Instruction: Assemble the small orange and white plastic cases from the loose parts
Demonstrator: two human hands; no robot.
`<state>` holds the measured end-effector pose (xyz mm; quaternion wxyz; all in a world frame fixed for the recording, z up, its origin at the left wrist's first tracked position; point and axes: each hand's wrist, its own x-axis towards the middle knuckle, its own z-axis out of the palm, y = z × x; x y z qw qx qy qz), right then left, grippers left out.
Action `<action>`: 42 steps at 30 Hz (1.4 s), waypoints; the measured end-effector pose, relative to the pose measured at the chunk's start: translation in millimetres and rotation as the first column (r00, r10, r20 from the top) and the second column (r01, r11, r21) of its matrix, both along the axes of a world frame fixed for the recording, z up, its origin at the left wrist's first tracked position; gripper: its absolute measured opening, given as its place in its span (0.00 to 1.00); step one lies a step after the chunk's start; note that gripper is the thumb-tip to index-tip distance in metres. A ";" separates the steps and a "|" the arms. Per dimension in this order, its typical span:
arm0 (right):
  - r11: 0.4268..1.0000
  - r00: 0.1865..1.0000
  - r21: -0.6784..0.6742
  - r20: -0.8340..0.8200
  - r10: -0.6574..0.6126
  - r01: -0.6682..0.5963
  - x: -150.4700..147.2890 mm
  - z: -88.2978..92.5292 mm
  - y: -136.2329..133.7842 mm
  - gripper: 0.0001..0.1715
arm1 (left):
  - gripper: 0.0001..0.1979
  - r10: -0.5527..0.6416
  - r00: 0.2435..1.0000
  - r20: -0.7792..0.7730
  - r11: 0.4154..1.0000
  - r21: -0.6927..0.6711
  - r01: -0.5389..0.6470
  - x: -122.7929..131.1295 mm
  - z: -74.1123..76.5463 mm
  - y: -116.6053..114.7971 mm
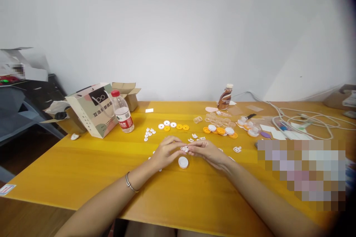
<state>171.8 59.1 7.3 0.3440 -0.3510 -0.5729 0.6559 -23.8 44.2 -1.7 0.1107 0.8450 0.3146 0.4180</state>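
Between my two hands, just above the table, is a small white plastic piece with cut-out holes [184,149]. The fingertips of my left hand [167,152] pinch it from the left. From the right, the thumb and fingers of my right hand [205,151] grip the same piece. Directly below it a round white cap [183,162] lies on the table. Several similar white cut-out pieces [194,136] are scattered behind my hands, and one more piece [237,149] lies to the right. A few small white parts are partly hidden under my left hand.
Small white knobs [149,132] lie left of a row of white and yellow discs [178,127]. Clear rings [219,120] and orange and white lids [221,130] are grouped right of centre. A water bottle [122,113], paper bag [93,109], brown bottle [225,97] and coiled cable [303,120] stand or lie farther out.
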 end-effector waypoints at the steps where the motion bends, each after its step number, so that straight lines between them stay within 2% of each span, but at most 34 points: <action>1: 1.000 1.000 -0.023 -0.026 0.003 -0.004 -1.9 0.8 -2.1 0.12 | 0.13 0.011 1.000 -0.021 1.000 0.020 -0.011 -0.2 -0.7 0.2; 9: 0.995 0.992 -0.091 -0.111 -0.059 0.049 -4.3 2.9 -5.1 0.10 | 0.14 0.118 0.980 -0.162 0.976 0.201 -0.084 -1.7 -2.6 0.8; 14: 0.988 0.980 -0.116 -0.158 -0.120 0.102 -9.9 -0.8 -7.0 0.08 | 0.13 0.198 0.964 -0.179 0.930 0.345 -0.127 -2.2 -6.3 1.8; 17: 0.987 0.981 -0.113 -0.149 -0.127 0.111 -10.8 -0.8 -7.8 0.08 | 0.12 0.212 0.960 -0.185 0.913 0.387 -0.127 -3.4 -6.8 2.9; 23: 0.990 0.985 -0.103 -0.133 -0.108 0.095 -9.4 -1.6 -8.0 0.08 | 0.12 0.222 0.945 -0.238 0.907 0.407 -0.111 -3.3 -3.8 2.7; 30: 0.995 0.992 -0.024 -0.080 -0.100 0.099 -9.6 -6.6 -7.0 0.12 | 0.12 0.228 0.932 -0.281 0.918 0.380 -0.111 -1.7 -3.1 2.6; 36: 0.995 0.988 -0.059 -0.128 -0.087 0.080 -10.3 0.3 -8.6 0.10 | 0.13 0.219 0.951 -0.216 0.916 0.382 -0.124 -2.1 -5.6 2.7; 42: 0.989 0.983 -0.094 -0.136 -0.127 0.114 -8.6 -1.2 -7.4 0.10 | 0.13 0.237 0.944 -0.229 0.922 0.358 -0.145 -2.1 -4.9 2.9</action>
